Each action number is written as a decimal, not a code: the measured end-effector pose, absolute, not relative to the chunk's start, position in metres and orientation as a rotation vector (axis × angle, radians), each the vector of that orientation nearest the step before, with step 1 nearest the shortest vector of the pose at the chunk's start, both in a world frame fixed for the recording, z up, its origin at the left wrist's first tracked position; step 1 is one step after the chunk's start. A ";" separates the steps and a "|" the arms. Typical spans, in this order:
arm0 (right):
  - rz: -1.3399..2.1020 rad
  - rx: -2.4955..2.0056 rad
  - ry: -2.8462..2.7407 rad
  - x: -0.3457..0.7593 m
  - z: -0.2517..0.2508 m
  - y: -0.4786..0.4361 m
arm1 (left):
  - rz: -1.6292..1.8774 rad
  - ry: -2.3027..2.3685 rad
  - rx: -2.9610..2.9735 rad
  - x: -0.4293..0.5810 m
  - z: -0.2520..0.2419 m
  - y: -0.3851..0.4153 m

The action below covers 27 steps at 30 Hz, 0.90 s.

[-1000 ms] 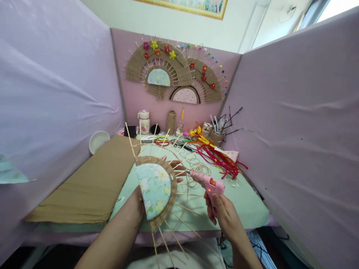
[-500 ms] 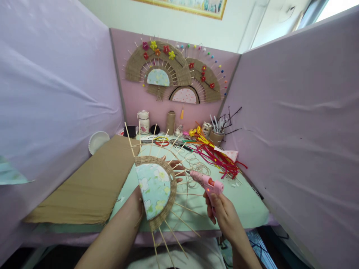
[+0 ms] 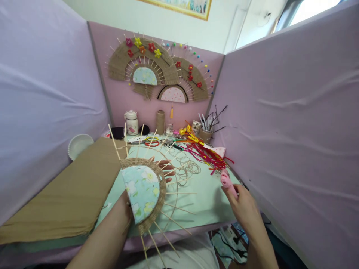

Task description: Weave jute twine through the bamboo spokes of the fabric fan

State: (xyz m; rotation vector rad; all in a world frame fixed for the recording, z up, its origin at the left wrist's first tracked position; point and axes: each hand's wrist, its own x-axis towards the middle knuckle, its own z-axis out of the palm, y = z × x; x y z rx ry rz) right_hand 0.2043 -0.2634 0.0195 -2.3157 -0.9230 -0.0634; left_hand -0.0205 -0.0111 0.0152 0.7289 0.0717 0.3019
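Note:
A half-round fan [image 3: 143, 190] with blue floral cloth, a woven twine border and thin sticks fanning outward is held up over the table. My left hand [image 3: 166, 170] supports it from behind; its fingertips show between the sticks, while the palm is hidden. A thin ring of twine [image 3: 177, 190] crosses the sticks farther out. On the right, my right hand [image 3: 242, 203] is wrapped round the handle of a pink hot glue gun [image 3: 227, 181], apart from the fan and pointing away toward the table's far right side.
Brown cardboard [image 3: 64, 186] covers the table's left side, beside a white bowl [image 3: 80, 146]. Loose twine [image 3: 187, 170], red and yellow pipe cleaners [image 3: 210, 155] and scissors [image 3: 152, 143] lie behind the fan. Finished fans [image 3: 146, 59] hang on the pink back panel.
My right hand has carried the glue gun rightward, away from the fan's sticks, and turned it to point away. The fan stays in my left hand. The view has shifted rightward.

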 end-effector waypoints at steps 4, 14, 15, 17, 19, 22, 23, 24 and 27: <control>-0.046 -2.697 -0.778 0.221 -0.001 -0.260 | 0.320 0.047 0.713 -0.020 0.009 -0.009; -0.403 -2.425 -0.969 0.218 -0.016 -0.235 | 0.336 0.116 0.704 -0.023 0.016 -0.014; -0.379 -2.233 -1.054 0.214 -0.013 -0.229 | 0.340 0.120 0.707 -0.023 0.016 -0.015; -0.279 -1.868 -1.192 0.199 -0.003 -0.215 | 0.343 0.131 0.708 -0.023 0.017 -0.016; -0.192 -1.668 -1.262 0.177 0.010 -0.200 | 0.343 0.137 0.703 -0.023 0.019 -0.017; -0.247 -1.570 -1.313 0.145 0.026 -0.181 | 0.353 0.123 0.692 -0.024 0.021 -0.019; -0.280 -1.583 -1.325 0.137 0.029 -0.176 | 0.351 0.116 0.691 -0.024 0.022 -0.019; -0.309 -1.612 -1.329 0.131 0.031 -0.172 | 0.347 0.105 0.691 -0.025 0.022 -0.020; -0.348 -1.701 -1.312 0.122 0.030 -0.163 | 0.355 0.073 0.706 -0.026 0.023 -0.020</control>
